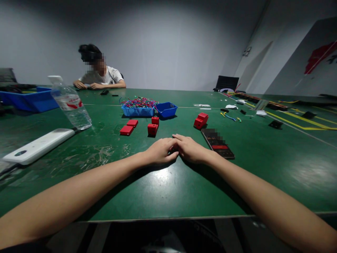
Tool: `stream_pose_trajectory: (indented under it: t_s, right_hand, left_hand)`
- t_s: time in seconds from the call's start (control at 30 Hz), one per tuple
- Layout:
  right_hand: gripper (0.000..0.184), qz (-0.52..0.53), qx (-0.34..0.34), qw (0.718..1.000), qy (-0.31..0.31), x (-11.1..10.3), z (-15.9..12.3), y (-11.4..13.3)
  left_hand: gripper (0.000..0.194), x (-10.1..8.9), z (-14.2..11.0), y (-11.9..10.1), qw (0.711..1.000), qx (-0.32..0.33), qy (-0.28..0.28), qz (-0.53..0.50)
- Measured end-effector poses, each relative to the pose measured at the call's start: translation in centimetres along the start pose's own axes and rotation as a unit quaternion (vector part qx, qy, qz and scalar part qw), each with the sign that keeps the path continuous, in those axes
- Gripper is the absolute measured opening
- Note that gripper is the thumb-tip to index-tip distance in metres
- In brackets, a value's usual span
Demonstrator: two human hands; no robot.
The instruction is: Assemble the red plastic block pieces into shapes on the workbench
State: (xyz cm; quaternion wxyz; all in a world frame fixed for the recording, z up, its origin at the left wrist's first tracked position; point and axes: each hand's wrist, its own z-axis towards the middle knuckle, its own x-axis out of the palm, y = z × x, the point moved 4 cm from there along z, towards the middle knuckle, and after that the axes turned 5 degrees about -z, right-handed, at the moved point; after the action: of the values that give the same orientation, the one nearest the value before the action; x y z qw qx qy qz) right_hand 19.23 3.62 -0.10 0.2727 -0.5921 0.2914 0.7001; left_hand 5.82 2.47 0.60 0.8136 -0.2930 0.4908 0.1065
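Note:
My left hand point(161, 151) and my right hand point(191, 150) meet on the green table point(163, 189), fingertips touching and partly overlapping. A gap shows between the loosely bent fingers and thumb of the left hand. The right hand's fingers lie loosely stretched over the left fingertips. I see nothing held in either hand. Just beyond them stand red stepped blocks point(152, 128), with two flat red pieces point(126, 130) to their left. Another red block point(201, 120) sits beyond the right hand, near a phone point(218, 144) lying with its screen lit.
A blue tray of coloured wires point(138, 111) adjoins a smaller blue tray point(168, 110). Left are a tilted plastic bottle point(71, 103), a white power strip point(39, 146) and a blue bin point(34, 100). Pliers point(228, 116) lie right. Another person point(101, 75) sits across the table.

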Motion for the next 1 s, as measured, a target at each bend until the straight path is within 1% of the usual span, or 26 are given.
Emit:
stream_pose_trajectory:
  t_s: [0.1,0.17,0.27,0.33,0.5,0.57,0.73,0.83,0.9,1.0]
  right_hand:
    - [0.035,0.009,-0.016,1.000,0.005,-0.3,-0.1,-0.4]
    - [0.033,0.009,-0.019,1.000,0.001,-0.5,-0.1,-0.8]
    - [0.039,0.004,-0.022,1.000,-0.009,-0.5,0.0,-0.8]
    - [0.041,0.000,-0.027,1.000,-0.013,-0.6,0.0,-0.7]
    - [0.043,-0.005,-0.032,0.999,-0.017,-1.0,0.0,-0.2]
    - [0.043,-0.004,-0.032,0.999,-0.021,-1.2,-0.1,-0.1]
    - [0.043,0.001,-0.036,0.999,-0.033,-1.2,-0.2,-0.3]
    - [0.044,-0.002,-0.038,0.999,-0.032,-1.2,-0.3,-0.5]
    - [0.045,-0.008,-0.036,0.999,-0.027,-1.2,-0.3,-0.5]
    - [0.045,-0.017,-0.034,0.999,-0.018,-1.2,-0.4,-0.4]
  left_hand:
    - [0.023,0.2,0.1,-0.1,1.000,0.007,0.005,0.014]
    - [0.026,0.2,0.1,-0.1,0.999,0.005,0.000,0.039]
    - [0.027,-0.1,0.0,-0.2,0.994,-0.018,-0.015,0.109]
    - [0.029,-0.4,-0.1,-0.2,0.988,-0.043,-0.015,0.150]
    - [0.035,-1.1,-0.3,0.2,0.978,-0.091,0.003,0.186]
    - [0.037,-1.5,-0.3,0.5,0.973,-0.105,-0.001,0.207]
    - [0.035,-2.9,-0.3,1.3,0.946,-0.110,-0.080,0.295]
    - [0.038,-3.4,-0.5,2.3,0.923,-0.144,-0.103,0.341]
    - [0.043,-3.7,-0.7,3.1,0.909,-0.179,-0.104,0.362]
    - [0.048,-3.8,-0.8,4.1,0.901,-0.234,-0.078,0.356]
